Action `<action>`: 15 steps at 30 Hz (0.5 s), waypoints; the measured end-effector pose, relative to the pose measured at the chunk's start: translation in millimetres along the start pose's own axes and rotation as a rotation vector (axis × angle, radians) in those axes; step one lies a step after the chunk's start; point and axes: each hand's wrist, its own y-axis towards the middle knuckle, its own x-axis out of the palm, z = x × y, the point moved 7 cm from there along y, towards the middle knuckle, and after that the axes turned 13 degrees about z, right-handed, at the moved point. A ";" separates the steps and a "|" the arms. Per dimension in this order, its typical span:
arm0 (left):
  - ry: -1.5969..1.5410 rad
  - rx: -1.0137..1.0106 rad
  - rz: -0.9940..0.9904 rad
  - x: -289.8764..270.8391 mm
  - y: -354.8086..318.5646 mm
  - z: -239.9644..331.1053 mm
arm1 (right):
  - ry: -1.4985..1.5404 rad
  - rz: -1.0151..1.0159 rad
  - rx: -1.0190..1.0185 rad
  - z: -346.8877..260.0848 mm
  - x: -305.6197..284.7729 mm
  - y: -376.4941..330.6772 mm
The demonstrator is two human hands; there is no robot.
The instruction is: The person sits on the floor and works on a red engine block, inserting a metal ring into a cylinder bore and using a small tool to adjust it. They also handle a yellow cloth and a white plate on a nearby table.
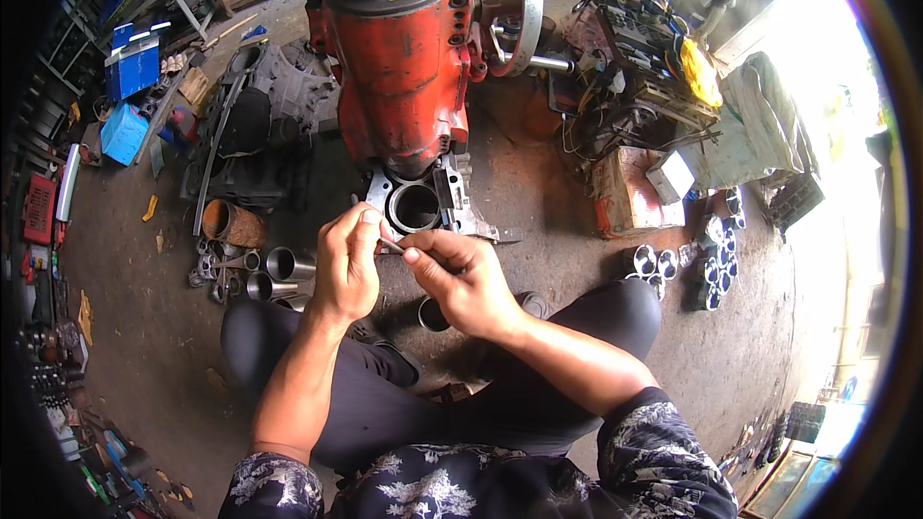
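Note:
Both of my hands meet in front of a grey metal engine block (474,214). My left hand (348,258) is closed in a pinch on a thin dark metal rod (391,245). From the other side, the thumb and curled fingers of my right hand (465,279) close on the rod's near end. Much of the rod is hidden by my fingers. Just beyond my hands the round bore (417,204) of the block faces up. Above it stands a red machine head (399,72) with a silver handwheel (528,14) at its right.
Loose metal cylinder sleeves (285,264) and a rusty can (234,223) stand at the left. Several pistons (713,274) sit on the floor at the right, near a worn red-and-white box (630,194). A cluttered tool stand (630,48) is behind it.

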 end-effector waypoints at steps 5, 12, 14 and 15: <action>-0.016 -0.011 -0.012 -0.4 0.6 1.9 | 0.310 -0.058 0.280 13.7 5.7 -0.2; -0.170 -0.167 0.035 -2.8 3.8 -4.3 | 0.457 -0.080 0.374 16.6 12.0 2.2; -0.220 -0.207 0.035 -2.2 4.8 -6.5 | 0.419 -0.081 0.319 12.2 12.4 4.1; -0.255 -0.239 0.037 -2.1 5.3 -8.7 | 0.394 -0.087 0.313 11.1 12.8 4.3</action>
